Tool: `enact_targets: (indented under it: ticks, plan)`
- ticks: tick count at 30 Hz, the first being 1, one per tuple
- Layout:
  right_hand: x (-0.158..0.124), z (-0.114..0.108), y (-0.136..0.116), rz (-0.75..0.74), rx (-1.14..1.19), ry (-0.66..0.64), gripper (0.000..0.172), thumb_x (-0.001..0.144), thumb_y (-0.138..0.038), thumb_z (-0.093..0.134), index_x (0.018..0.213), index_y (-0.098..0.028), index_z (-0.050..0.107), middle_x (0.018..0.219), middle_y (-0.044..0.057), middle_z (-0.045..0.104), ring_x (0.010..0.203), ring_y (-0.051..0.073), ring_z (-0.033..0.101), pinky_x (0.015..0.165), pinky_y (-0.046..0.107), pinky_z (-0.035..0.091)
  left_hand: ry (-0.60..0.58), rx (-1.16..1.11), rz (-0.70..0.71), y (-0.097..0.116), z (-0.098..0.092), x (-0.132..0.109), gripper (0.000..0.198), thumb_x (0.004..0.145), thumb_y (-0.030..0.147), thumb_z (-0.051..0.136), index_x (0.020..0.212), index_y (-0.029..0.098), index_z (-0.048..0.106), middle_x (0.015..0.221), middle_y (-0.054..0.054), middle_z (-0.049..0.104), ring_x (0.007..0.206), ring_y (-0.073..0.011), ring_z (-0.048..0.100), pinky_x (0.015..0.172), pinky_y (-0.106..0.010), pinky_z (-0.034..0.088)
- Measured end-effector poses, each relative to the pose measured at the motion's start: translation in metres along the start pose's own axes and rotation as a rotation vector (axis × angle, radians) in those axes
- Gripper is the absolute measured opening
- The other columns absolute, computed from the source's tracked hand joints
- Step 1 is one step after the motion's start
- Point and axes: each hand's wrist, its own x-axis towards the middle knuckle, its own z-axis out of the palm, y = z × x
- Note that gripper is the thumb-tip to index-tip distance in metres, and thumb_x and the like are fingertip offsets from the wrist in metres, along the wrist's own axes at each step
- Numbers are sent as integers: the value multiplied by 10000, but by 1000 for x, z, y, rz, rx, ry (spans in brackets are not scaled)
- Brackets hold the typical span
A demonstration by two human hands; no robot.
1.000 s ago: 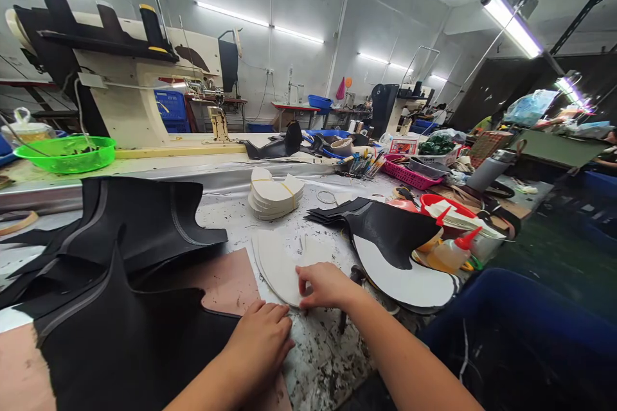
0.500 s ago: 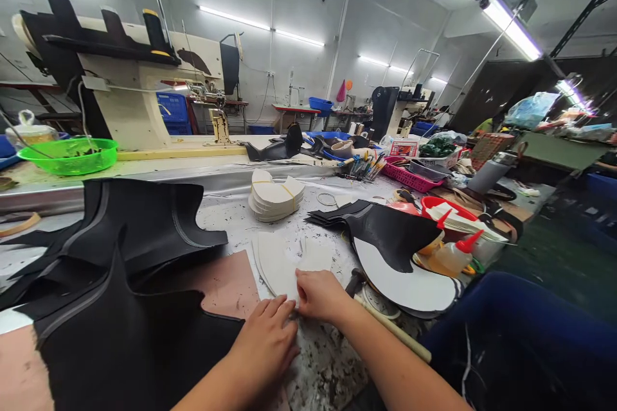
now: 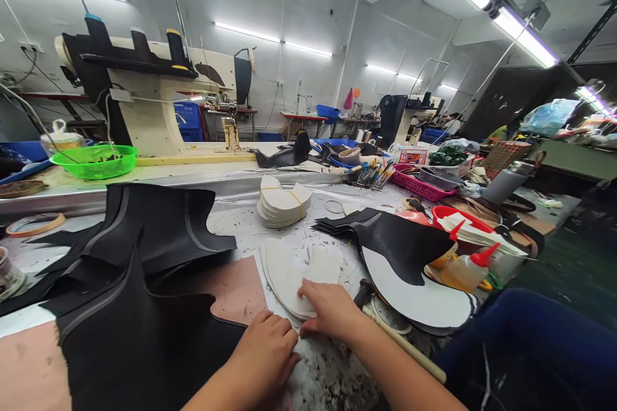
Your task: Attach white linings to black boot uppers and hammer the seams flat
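A small pile of white U-shaped pieces (image 3: 284, 270) lies flat on the worktable in front of me. My right hand (image 3: 332, 311) rests at its near edge, index finger on the top piece and thumb spread away, low beside the edge. Just left of it, my left hand (image 3: 267, 347) is closed with its fingers curled; whatever they may hold is hidden. Behind the pile stands a thicker stack of the same white pieces (image 3: 284, 205), bound with yellow bands. Black stitched sheets (image 3: 159, 218) spread out to the left, partly over a pink board (image 3: 241, 289).
To the right lie black-and-white cut pieces (image 3: 414, 295) and a hammer (image 3: 400, 340). Beyond them are red-capped glue bottles (image 3: 467, 270) and a pink basket (image 3: 419, 183). A sewing machine (image 3: 144, 115) and a green bowl (image 3: 96, 164) stand at the back left.
My right thumb and fingers have spread apart at the pile's edge. The left hand has drawn slightly away from the pile and curled its fingers. The view has shifted a little.
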Motion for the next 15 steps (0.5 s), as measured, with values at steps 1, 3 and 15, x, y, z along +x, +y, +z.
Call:
enact_targets:
  ticks: [1,3,15]
  plan:
    - [-2,2,0,0,9,11,500,628,-420,750,1067,-245,587,1045,41,660,917,248,603,678,268,369,12,2,-16,-1,-2,-2,119,828,240,549,901,176,619,965,-75,649,952,-254,584,885,-423,416]
    - [-3,6,2,18,29,41,361,729,-378,670,1058,-253,592,1004,31,675,911,237,608,678,263,365,35,1,-42,-3,-5,-7,110,835,224,530,886,174,614,972,-74,641,953,-253,574,884,-419,412]
    - [-5,19,20,123,145,257,496,869,-91,312,1336,-250,368,1183,50,597,908,163,620,707,243,441,39,-70,-56,-2,2,-21,280,810,305,579,1056,173,604,1249,-120,555,1224,-312,426,999,-475,324]
